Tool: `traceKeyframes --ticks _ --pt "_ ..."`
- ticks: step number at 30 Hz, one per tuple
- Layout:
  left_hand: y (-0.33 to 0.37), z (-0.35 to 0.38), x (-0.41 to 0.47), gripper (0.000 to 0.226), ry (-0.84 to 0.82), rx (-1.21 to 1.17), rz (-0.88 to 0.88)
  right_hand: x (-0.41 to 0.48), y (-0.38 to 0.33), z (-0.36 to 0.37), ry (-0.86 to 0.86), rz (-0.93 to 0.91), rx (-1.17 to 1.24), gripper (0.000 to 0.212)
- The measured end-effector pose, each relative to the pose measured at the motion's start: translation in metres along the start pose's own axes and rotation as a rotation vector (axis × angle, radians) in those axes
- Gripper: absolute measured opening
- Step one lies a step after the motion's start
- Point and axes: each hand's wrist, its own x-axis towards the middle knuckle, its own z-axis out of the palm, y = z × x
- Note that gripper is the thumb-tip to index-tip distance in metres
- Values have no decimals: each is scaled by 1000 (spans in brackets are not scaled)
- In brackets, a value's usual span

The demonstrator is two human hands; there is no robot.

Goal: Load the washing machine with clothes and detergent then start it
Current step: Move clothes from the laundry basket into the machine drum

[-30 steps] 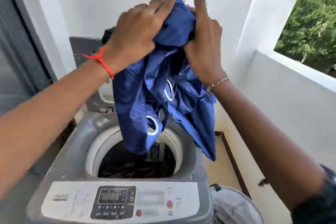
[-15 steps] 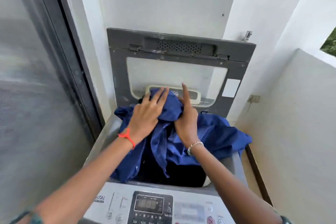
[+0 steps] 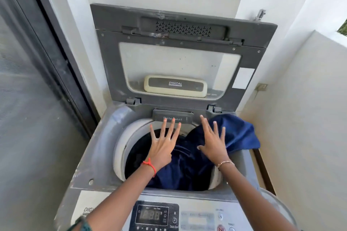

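Note:
A grey top-loading washing machine (image 3: 97,148) stands in front of me with its lid (image 3: 180,58) raised against the wall. A dark blue cloth (image 3: 238,133) lies in the drum, and one part drapes over the right rim. My left hand (image 3: 163,146) hovers over the drum opening with fingers spread, holding nothing. My right hand (image 3: 214,140) is spread flat above the blue cloth; I cannot tell whether it touches it. A dark drawer marked Detergent (image 3: 172,118) sits shut at the back of the opening. The control panel (image 3: 155,215) with its display is nearest me.
A dark-framed glass door (image 3: 37,99) runs along the left. White walls close in behind and a low white wall (image 3: 308,118) stands on the right. A rounded grey container rim (image 3: 277,202) shows at the lower right beside the machine.
Both hands lowered the blue cloth into the drum, then let go and spread open above it. The cloth has sunk in; one part still hangs over the right rim.

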Motion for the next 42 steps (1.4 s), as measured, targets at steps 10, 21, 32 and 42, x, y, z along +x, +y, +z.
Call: traceKeyframes --ticks 10,21,32,42 --pt "10 -6 16 106 54 -13 46 -5 49 -2 -65 63 -163 88" --pt "149 -43 52 98 241 -213 358 -59 114 -44 445 182 246 81" --pt "397 -2 67 101 54 -301 601 -201 293 19 306 551 310 87" --pt "441 286 27 107 -177 -152 528 -229 390 238 -45 536 449 76"
